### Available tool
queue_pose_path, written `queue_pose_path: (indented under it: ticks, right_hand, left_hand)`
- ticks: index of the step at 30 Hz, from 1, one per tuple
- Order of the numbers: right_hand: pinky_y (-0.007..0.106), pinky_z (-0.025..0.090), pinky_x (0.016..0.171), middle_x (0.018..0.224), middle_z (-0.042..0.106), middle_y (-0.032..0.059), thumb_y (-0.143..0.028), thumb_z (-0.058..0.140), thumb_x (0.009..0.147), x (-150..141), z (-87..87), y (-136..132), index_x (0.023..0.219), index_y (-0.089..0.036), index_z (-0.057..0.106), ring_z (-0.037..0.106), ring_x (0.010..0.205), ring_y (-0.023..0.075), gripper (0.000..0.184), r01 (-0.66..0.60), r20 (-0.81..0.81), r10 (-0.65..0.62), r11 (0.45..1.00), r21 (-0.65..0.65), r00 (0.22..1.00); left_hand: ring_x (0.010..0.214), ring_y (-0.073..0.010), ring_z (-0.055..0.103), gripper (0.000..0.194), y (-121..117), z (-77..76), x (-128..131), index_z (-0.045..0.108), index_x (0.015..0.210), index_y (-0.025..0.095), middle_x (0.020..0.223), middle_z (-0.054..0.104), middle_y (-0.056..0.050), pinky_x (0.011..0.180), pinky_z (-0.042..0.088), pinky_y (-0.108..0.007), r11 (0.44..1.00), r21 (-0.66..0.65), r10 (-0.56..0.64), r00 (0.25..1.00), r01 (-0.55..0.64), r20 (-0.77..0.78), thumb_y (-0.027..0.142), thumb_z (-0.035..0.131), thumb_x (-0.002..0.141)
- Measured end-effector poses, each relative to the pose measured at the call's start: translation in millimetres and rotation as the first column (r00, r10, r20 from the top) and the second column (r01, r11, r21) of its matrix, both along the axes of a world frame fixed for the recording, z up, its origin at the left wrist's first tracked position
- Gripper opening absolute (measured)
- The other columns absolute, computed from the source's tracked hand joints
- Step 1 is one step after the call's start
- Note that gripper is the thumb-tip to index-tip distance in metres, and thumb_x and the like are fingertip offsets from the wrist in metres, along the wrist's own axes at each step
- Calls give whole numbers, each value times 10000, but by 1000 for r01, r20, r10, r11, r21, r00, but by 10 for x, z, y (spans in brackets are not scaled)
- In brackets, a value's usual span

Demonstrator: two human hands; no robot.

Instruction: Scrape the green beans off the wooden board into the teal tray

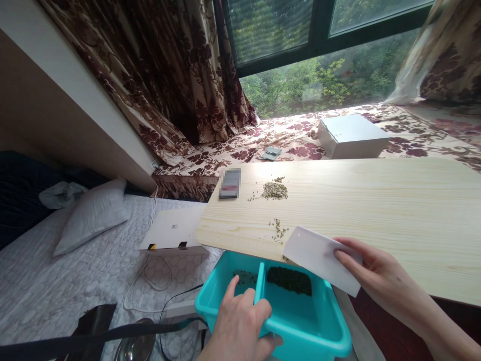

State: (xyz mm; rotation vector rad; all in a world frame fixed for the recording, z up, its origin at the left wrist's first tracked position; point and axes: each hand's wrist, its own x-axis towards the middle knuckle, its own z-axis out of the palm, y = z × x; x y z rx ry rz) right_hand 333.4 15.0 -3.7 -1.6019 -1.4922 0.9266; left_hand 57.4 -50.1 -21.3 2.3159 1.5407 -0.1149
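Over the desk [376, 200] reaches the right hand [381, 275], its fingers [350, 263] pinching a white card [317, 253] near seeds [278, 229], while the left hand [240, 321] grips a teal bin [311, 338].

The tub [306, 331] stands before the table [376, 210], at its near edge. On the table, toward its left end, lie seeds [275, 191] and one flat object [230, 183]. Behind the table is the box [353, 135]; far left of it, the pillow [93, 215].
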Motion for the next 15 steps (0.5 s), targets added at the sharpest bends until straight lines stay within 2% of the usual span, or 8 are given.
queue_pose_path:
  ticks: [3,8,12,15]
  right_hand:
    - [317,552,504,763,784,72,-565,643,717,21,32,14,827,-224,775,700,636,256,382,-30,4,30,999,-15,1000]
    - [308,517,458,681,764,32,-544,644,697,44,92,10,784,-252,752,675,557,237,323,83,61,-86,996,40,994]
    - [309,506,435,661,744,41,-523,590,724,4,65,1,814,-235,753,661,533,233,343,44,60,-46,999,22,997]
    - [311,513,453,678,751,36,-515,588,733,41,25,8,841,-235,759,670,548,234,346,63,100,-66,998,30,993]
  left_hand:
    - [810,-246,695,338,-13,-12,-34,696,816,234,781,652,11,1130,379,-623,1000,23,6,1000,-6,-4,448,935,709]
    - [823,-244,690,331,-43,-42,-65,682,800,236,771,641,22,1136,370,-616,999,27,23,1000,-23,11,431,933,708]
    - [803,-238,678,333,-55,-84,-72,676,795,241,762,622,29,1138,355,-624,998,48,28,998,-30,54,448,921,708]
    - [793,-239,676,340,-60,-92,-65,678,788,243,753,617,30,1128,365,-631,998,52,20,998,-23,57,462,923,698]
